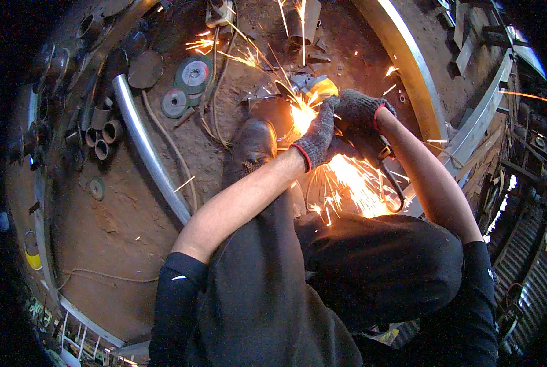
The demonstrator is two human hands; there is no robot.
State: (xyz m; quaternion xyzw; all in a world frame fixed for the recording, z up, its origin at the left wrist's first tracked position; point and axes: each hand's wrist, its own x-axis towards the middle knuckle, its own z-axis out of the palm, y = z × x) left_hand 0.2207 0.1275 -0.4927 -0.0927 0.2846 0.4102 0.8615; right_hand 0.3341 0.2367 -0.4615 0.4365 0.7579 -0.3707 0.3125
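Note:
Both my hands wear dark grey knit gloves with red cuff edges. In front of my knees they close round an angle grinder (323, 88), whose yellow and silver head shows past the fingers. My left hand (317, 136) grips it from the left, and my right hand (360, 110) wraps its body beside it. A black power cord (391, 183) hangs below my right wrist. Bright sparks (301, 116) burst by the head and spray down between my legs. Glare hides the disc and the spot it touches. My brown leather boot (255, 144) stands just left of the sparks.
Grinding discs (195, 73) lie at the upper left, near a cable (215, 85). A shiny curved metal tube (142, 128) lies left of my arm. Short pipe pieces (111, 131) are stacked farther left. A wide curved metal bar (417, 67) arcs along the right.

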